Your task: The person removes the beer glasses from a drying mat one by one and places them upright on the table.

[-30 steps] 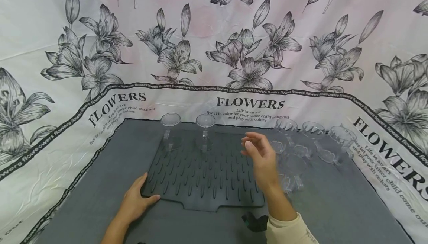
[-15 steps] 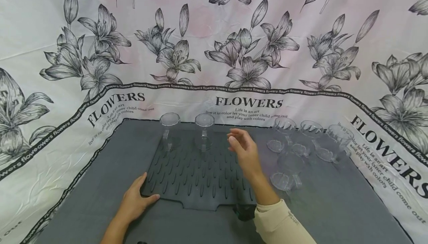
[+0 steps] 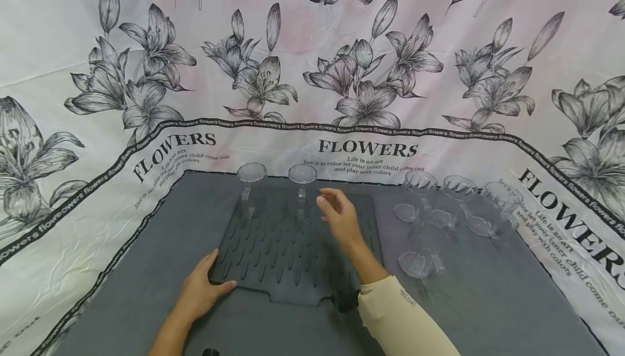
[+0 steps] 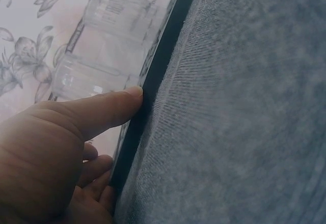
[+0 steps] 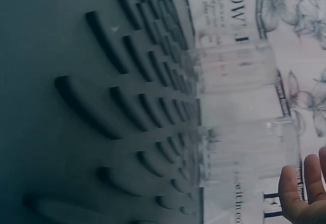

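Observation:
A dark, ridged drying mat [image 3: 293,293] lies on the grey table. My left hand [image 3: 197,291] rests at its front left corner, thumb on the front edge and fingers along the side. The thumb [image 4: 109,109] touches the mat's thin rim in the left wrist view. Two clear handled cups stand along the mat's far edge, a left cup [image 3: 252,172] and a right cup [image 3: 303,173]. My right hand [image 3: 340,217] hovers over the mat just right of the right cup, fingers loosely bent and holding nothing. In the right wrist view its fingertips [image 5: 288,180] show beside the cups.
Several more clear cups [image 3: 498,196] stand on the table to the right of the mat, one cup [image 3: 415,264] nearer than the others. A flower-printed cloth [image 3: 366,74] surrounds the table's back and sides. A black object [image 3: 346,302] shows below my right wrist.
My right hand has moved left across the mat, from its right side to beside the right cup. The left hand stays at the corner. The cups have not moved.

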`<state>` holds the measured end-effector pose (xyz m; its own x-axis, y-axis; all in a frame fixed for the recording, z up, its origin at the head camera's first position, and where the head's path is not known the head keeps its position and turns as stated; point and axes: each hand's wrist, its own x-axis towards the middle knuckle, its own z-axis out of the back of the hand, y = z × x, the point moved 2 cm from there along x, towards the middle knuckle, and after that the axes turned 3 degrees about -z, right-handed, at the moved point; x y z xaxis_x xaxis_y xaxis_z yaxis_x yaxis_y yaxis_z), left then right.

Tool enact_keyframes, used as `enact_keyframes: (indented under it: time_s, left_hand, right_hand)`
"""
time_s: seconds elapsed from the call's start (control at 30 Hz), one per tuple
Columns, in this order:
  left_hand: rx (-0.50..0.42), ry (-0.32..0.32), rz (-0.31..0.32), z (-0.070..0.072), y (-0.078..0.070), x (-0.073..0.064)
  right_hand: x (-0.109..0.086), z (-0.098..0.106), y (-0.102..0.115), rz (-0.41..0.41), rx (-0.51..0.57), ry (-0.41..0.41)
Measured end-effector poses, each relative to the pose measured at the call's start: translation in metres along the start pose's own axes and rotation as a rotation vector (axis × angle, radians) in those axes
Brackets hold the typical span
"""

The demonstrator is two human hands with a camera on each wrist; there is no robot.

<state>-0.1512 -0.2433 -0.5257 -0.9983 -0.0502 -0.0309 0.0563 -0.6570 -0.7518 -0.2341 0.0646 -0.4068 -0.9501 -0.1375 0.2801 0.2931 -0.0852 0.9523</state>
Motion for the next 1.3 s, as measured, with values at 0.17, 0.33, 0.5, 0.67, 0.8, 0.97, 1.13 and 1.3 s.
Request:
enact_keyframes:
  time_s: [0.17,0.33,0.5,0.67,0.8,0.97,1.13,1.3]
  left_hand:
    - [-0.009,0.002,-0.008,0.0,-0.001,0.001]
    - [-0.014,-0.006,-0.01,0.0,0.0,0.0]
    - [-0.017,-0.012,-0.025,-0.002,0.0,0.002]
    - [-0.025,-0.004,-0.008,-0.003,0.0,0.0]
    - [-0.019,-0.002,-0.015,-0.001,-0.003,0.001]
    - [-0.008,-0.007,-0.024,0.001,-0.004,0.001]
    - [0.003,-0.013,-0.028,0.0,-0.005,0.0]
    - [0.006,-0.016,-0.02,0.0,-0.003,0.001]
  right_hand:
    - [0.005,-0.007,-0.011,-0.021,-0.027,0.014]
    - [0.011,-0.011,-0.023,-0.061,-0.02,0.019]
    - [0.017,-0.016,-0.034,-0.09,-0.045,0.032]
    - [0.027,-0.022,-0.058,-0.115,-0.094,0.05]
    - [0.039,-0.025,-0.084,-0.111,-0.102,0.042]
    - [0.043,-0.027,-0.093,-0.144,-0.087,0.014]
    - [0.046,-0.029,-0.097,-0.188,-0.078,0.019]
    - [0.047,-0.033,-0.098,-0.202,-0.036,0.046]
